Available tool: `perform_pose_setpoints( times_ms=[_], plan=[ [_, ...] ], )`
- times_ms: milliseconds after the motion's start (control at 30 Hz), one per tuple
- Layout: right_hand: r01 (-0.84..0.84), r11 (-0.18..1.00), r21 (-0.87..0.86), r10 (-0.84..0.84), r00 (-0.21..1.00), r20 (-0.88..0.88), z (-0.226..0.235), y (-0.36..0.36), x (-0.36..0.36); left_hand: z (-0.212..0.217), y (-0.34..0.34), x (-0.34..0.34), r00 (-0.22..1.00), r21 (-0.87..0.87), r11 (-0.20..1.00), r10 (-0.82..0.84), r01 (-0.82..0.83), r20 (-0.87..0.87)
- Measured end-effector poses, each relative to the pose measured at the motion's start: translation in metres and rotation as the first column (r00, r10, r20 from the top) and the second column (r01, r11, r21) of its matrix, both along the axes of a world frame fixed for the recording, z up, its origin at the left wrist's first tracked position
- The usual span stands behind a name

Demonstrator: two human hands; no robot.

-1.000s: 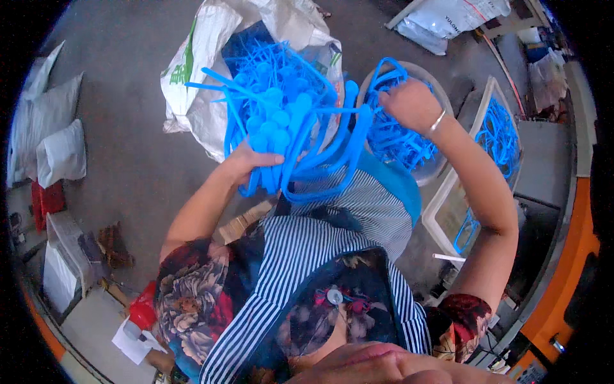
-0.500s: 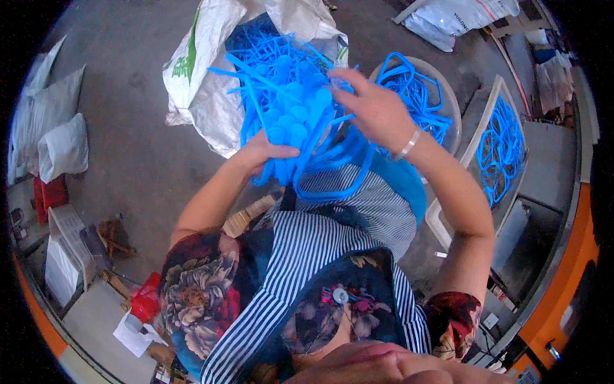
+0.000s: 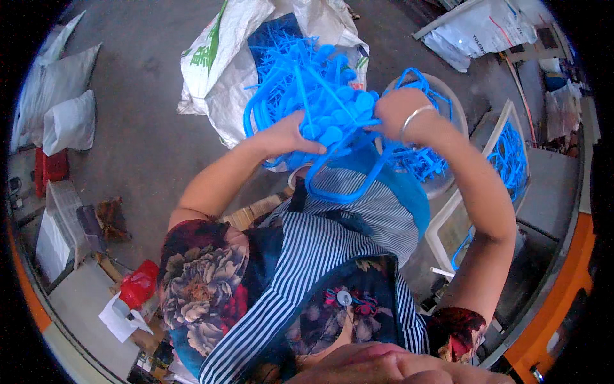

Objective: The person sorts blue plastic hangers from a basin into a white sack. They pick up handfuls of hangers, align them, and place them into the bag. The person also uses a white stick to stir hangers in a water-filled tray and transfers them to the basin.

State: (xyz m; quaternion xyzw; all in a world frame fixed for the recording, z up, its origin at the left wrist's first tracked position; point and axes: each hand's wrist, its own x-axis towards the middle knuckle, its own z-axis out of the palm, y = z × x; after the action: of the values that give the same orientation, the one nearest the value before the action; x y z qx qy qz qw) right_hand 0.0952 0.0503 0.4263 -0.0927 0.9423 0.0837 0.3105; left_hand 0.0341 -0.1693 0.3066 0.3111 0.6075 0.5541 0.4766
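Observation:
My left hand (image 3: 288, 136) grips a bunch of bright blue plastic moulded pieces (image 3: 342, 109) from the left, its thumb lying across the near side. The pieces are long strips and bent loops, many with round flat ends gathered toward the right. At the right edge of the bunch my right hand (image 3: 409, 114) is closed on part of these pieces; its fingertips are partly hidden. One bent blue loop (image 3: 342, 197) hangs over my striped apron (image 3: 371, 214). Just beyond the bunch, an open white woven sack (image 3: 220, 77) holds a heap of thin blue strips (image 3: 278, 48).
To the right stands a round tub (image 3: 455, 115) of blue strips (image 3: 422, 163). Past it is a pale-framed bin (image 3: 442, 233) with more blue pieces (image 3: 508, 157). White sacks (image 3: 70, 121) lie at the left and a white bag (image 3: 480, 32) at the far right.
My right hand has moved right and down, from above the bunch to its right edge, and has closed there. The bunch has turned, its round ends now facing right.

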Motion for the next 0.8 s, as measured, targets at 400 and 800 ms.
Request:
perform_pose_setpoints(
  times_ms=[400, 800],
  plan=[
    [0.363, 0.842, -0.399, -0.241, 0.915, 0.324, -0.034, 0.008, -0.014, 0.01, -0.023, 0.014, 0.992, -0.053, 0.994, 0.092, -0.097, -0.086],
    [0.351, 0.912, -0.211, -0.082, 0.66, 0.747, -0.011, 0.024, -0.002, 0.009, -0.013, 0.077, 0.821, 0.139, 0.982, -0.182, 0.126, 0.541]
  ],
)
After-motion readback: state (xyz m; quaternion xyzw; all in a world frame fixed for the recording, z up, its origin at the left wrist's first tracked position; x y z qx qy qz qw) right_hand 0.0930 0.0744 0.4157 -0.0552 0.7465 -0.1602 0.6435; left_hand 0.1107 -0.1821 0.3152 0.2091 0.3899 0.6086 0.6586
